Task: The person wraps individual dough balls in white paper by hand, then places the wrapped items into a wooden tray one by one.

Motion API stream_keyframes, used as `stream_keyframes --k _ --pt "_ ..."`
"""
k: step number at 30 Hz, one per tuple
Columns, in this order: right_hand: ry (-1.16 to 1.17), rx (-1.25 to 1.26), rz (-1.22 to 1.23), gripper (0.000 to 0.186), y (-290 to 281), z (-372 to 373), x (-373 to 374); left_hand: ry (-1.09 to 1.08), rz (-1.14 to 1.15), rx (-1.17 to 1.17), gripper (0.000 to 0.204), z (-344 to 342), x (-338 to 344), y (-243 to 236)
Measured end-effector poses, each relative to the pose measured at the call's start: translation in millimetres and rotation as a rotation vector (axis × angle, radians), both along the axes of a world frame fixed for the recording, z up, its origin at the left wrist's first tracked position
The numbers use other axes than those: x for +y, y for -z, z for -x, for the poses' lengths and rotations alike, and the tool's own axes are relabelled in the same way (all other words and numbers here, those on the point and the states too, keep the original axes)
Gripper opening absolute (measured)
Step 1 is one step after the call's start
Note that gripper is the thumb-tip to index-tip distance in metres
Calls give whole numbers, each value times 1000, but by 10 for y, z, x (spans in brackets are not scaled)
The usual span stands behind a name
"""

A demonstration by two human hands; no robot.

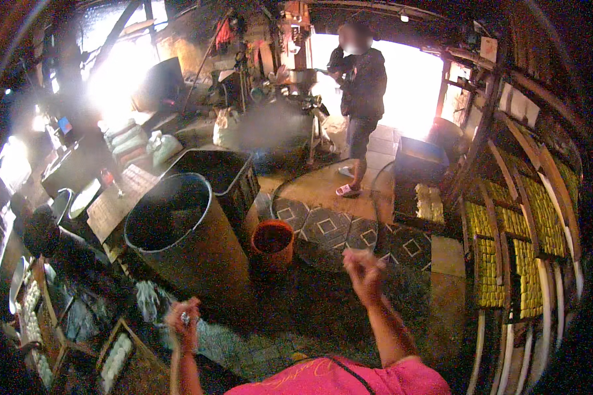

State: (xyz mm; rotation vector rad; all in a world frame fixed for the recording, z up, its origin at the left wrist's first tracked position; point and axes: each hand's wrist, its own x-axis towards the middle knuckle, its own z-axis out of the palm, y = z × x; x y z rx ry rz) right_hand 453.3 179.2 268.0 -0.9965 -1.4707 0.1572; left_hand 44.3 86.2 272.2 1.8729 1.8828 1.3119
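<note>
My left hand (184,319) is raised at the lower left, fingers curled, with a small shiny spot among them; whether it holds anything is unclear. It is near a tall barrel (217,263) and a wooden tray (141,345) holding rows of white pieces. My right hand (366,270) reaches forward at the centre right, fingers bent and pinched; anything between them is too small to make out. An orange bucket (272,260) stands to its left, beside the barrel. A dark crate (237,194) sits behind the barrel.
A person (362,85) stands by a bright doorway on cardboard (310,191), near a hose (375,217) and patterned tiles. Racks of trays with yellow pieces (527,263) line the right. Sacks (125,141), a bin (415,161) and more trays (36,309) surround the floor.
</note>
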Motion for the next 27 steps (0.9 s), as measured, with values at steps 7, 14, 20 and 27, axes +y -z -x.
stream_keyframes --k 7,14,20,27 --pt "-216 555 -695 13 -1609 74 -616 109 -826 117 8 -216 -193 -1652" --pt "-749 -178 -389 24 -2452 911 -441 32 -862 155 23 -567 -530 -1478" --pt "-562 252 -1052 28 -2710 2347 -505 -163 -1055 -1020 66 -862 -784 -1950" --pt "-834 -145 -816 14 -2269 2921 -643 544 -705 -1268 97 -357 -925 -2142"
